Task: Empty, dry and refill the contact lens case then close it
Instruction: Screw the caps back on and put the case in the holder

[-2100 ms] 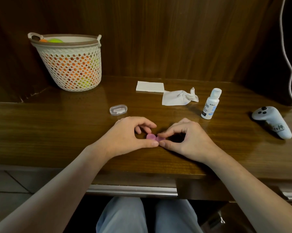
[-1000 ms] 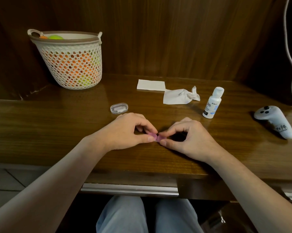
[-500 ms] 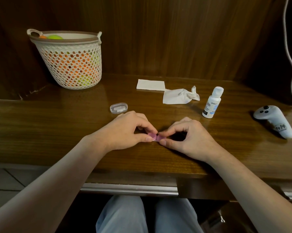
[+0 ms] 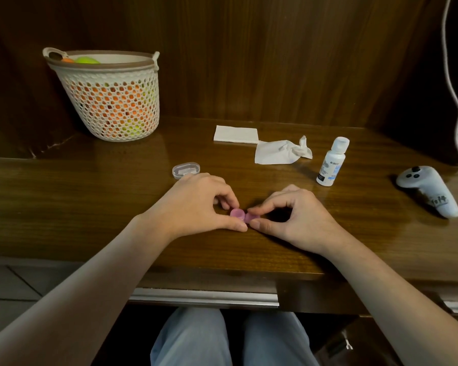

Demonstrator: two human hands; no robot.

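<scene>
Case [image 4: 242,215] on desk [image 4: 90,207] near front edge, long axis left-right | my left hand [image 4: 196,204] pinches left cap, right hand [image 4: 296,217] pinches right cap | both equally near | bottle [image 4: 331,162] far right.

The case [image 4: 240,215] is showing pink-purple against the bench [image 4: 90,207], which is gleaming dark brown with wood grain. The basket [image 4: 111,101] is showing cream mesh with orange and yellow-green through its holes. The bottle [image 4: 332,162] is showing white with a blue-and-black label; the tissues [image 4: 278,151] are showing white, the controller [image 4: 428,191] pale grey.
</scene>
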